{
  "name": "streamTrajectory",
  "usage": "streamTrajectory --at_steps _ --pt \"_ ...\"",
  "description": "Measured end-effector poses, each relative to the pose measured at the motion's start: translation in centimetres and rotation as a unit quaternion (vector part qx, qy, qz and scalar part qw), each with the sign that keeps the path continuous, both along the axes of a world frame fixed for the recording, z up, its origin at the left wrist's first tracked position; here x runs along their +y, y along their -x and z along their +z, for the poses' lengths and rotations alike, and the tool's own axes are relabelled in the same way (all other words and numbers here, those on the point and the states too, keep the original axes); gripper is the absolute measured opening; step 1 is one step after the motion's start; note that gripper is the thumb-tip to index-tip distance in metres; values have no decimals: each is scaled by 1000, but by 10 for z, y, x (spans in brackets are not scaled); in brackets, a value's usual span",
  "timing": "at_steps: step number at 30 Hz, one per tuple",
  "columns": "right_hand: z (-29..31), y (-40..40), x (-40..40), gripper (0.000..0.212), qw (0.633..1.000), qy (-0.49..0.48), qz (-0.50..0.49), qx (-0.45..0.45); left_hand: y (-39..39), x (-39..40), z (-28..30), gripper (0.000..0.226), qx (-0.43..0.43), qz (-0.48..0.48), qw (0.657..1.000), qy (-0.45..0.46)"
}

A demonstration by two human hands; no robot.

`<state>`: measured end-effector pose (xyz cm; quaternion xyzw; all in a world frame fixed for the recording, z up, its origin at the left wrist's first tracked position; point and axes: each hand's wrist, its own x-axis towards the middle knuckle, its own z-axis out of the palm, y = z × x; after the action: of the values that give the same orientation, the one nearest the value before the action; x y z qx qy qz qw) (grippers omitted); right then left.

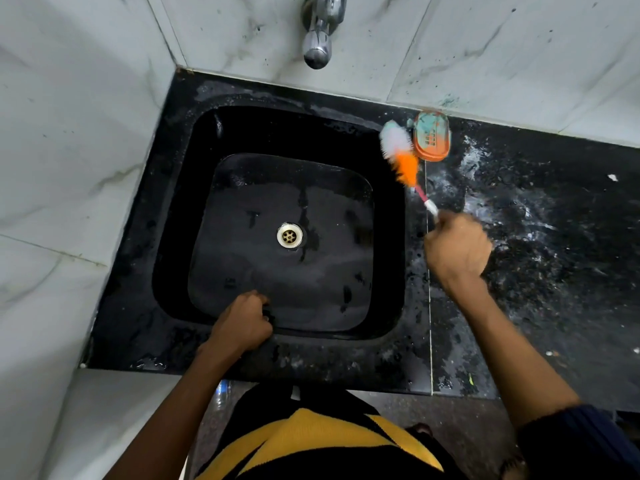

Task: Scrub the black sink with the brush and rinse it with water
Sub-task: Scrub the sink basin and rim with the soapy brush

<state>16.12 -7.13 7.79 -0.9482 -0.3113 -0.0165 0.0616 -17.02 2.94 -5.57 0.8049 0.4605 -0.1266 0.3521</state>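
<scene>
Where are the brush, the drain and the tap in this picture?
brush [398,147], head view, on its white and orange bristles.
drain [289,235], head view, on the metal strainer in the sink floor.
tap [317,46], head view, on its chrome spout.

You have a single view, taken from the camera worn on your head. It looks steeply down and slightly forward, almost straight over the square black stone sink [280,237], close enough that the basin fills the middle. The chrome wall tap [317,32] marks the far top edge, your yellow-and-black striped top [311,441] the near bottom edge. The wide lens bends the white marble wall tiles [69,150] at the left.
</scene>
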Motion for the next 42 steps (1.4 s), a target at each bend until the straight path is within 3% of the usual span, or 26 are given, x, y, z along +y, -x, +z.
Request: streamTrajectory --at_steps 6,9,12,17,19,21,23,25,27,28,29,31,33,35,37,38,42 --pt "-69 66 9 25 978 124 106 126 1 -2 4 27 -3 5 1000 -1" --pt "-115 80 36 27 968 182 114 132 2 -3 4 30 -8 6 1000 -5" --pt "-151 101 63 34 951 215 182 129 2 -4 5 29 -11 11 1000 -7" --pt "-169 161 76 32 863 240 413 163 1 -6 13 11 -24 13 999 -30" --pt "-165 149 82 31 877 249 392 122 2 -7 15 11 -25 16 999 -28" --pt "-160 120 94 31 916 248 297 104 2 -8 17 18 -30 23 999 -22" --pt "-155 100 100 30 928 259 248 102 2 -8 17 28 -29 32 999 -17" --pt "-150 107 97 30 901 255 333 112 1 -8 18 32 -23 33 999 -14" --pt "-152 120 79 29 832 292 451 139 0 -8 19 28 -19 29 999 -12" --pt "-151 119 73 30 821 297 465 146 0 -7 20 28 -17 26 999 -13" --pt "-150 112 74 30 837 297 437 144 0 -7 20 29 -16 25 999 -13" --pt "-152 84 87 32 908 264 294 136 1 -7 19 34 -16 30 999 -14" --pt "-151 77 90 32 932 255 218 134 1 -8 21 35 -16 35 999 -18" --pt "-146 99 86 29 900 266 314 143 -1 -8 22 33 -14 35 999 -16" --pt "-145 118 76 25 828 312 422 198 -1 -8 24 35 -19 40 999 -11" --pt "-146 117 76 24 813 318 431 229 -2 -7 25 38 -22 44 999 -10" --pt "-161 83 102 24 835 190 197 478 -1 -8 27 36 -14 37 999 -14"
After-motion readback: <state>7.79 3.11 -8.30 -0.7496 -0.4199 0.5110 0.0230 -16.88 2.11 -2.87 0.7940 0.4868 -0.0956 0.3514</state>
